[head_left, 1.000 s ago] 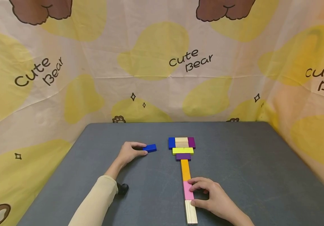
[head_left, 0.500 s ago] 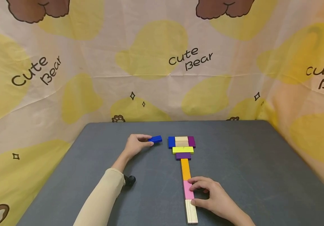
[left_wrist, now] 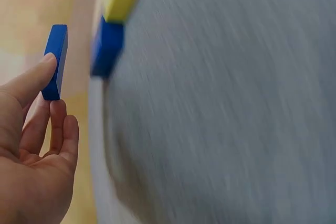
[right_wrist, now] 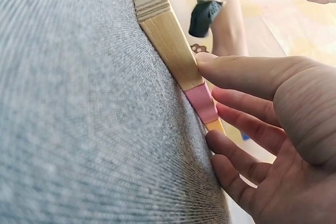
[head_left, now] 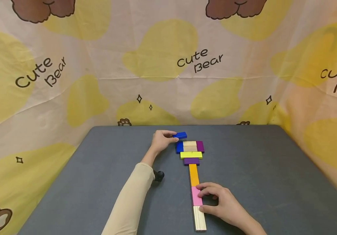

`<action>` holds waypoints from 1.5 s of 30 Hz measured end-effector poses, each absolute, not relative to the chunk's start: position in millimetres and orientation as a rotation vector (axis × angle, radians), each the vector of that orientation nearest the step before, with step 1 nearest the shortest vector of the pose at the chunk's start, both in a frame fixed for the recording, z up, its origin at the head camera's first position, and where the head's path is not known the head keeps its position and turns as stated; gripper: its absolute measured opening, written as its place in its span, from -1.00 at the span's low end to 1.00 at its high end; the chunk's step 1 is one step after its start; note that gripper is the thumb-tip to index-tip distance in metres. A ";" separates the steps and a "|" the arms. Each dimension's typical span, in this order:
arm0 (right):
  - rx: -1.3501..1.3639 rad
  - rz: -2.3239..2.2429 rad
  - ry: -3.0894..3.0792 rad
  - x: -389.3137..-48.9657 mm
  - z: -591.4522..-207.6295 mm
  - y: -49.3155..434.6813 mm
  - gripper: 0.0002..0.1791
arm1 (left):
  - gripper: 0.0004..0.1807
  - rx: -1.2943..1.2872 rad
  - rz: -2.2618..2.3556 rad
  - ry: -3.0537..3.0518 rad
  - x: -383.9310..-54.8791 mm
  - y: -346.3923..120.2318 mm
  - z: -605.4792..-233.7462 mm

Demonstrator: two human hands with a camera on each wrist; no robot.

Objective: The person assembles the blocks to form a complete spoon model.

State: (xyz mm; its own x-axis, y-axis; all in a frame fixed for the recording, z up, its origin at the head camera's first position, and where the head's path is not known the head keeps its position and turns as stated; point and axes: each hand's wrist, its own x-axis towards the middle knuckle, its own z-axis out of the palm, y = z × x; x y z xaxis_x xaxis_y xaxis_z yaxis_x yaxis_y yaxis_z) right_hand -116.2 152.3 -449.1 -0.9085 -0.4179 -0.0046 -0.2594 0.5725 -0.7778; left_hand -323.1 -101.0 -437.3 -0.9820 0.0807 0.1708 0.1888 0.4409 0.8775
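Observation:
My left hand [head_left: 161,141] pinches a blue wooden block [head_left: 180,135] between thumb and fingers, just beyond the far end of a block layout. In the left wrist view the held block [left_wrist: 55,62] shows the thumb on its face. The layout's far row has a blue block [head_left: 179,147], plain wood [head_left: 190,146] and a magenta block [head_left: 200,147]. Below it lie a yellow-green block [head_left: 191,155], a purple block [head_left: 191,161], then an orange block [head_left: 194,175], a pink block [head_left: 196,196] and a plain wooden block [head_left: 199,219] in line. My right hand [head_left: 225,204] rests loosely against the pink and plain blocks.
The layout lies on a dark grey table [head_left: 259,169]. Behind the table's far edge hangs a printed bear-pattern cloth [head_left: 156,49]. A black wrist device [head_left: 158,176] sits under the left sleeve [head_left: 130,199].
My left hand has carried the blue block rightward and away from me, from left of the layout to above its far row. My right hand has stayed in place.

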 end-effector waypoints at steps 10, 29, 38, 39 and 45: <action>-0.579 -1.248 2.596 -118.7 -448.4 150.7 -0.70 | -0.73 -0.320 -1.582 -2.604 -328.8 -72.4 -433.8; -0.550 -1.245 2.573 -119.5 -449.8 152.0 -0.71 | -0.74 -0.214 -1.433 -2.665 -337.0 -65.4 -444.3; -0.545 -1.250 2.564 -118.6 -449.8 153.6 -0.71 | -0.74 -0.239 -1.409 -2.710 -336.8 -58.4 -444.7; -0.550 -1.256 2.563 -118.7 -449.7 153.7 -0.71 | -0.75 -0.241 -1.410 -2.712 -336.9 -57.8 -444.7; -0.575 -1.285 2.546 -118.7 -449.2 154.4 -0.70 | -0.75 -0.239 -1.416 -2.733 -339.4 -55.0 -447.5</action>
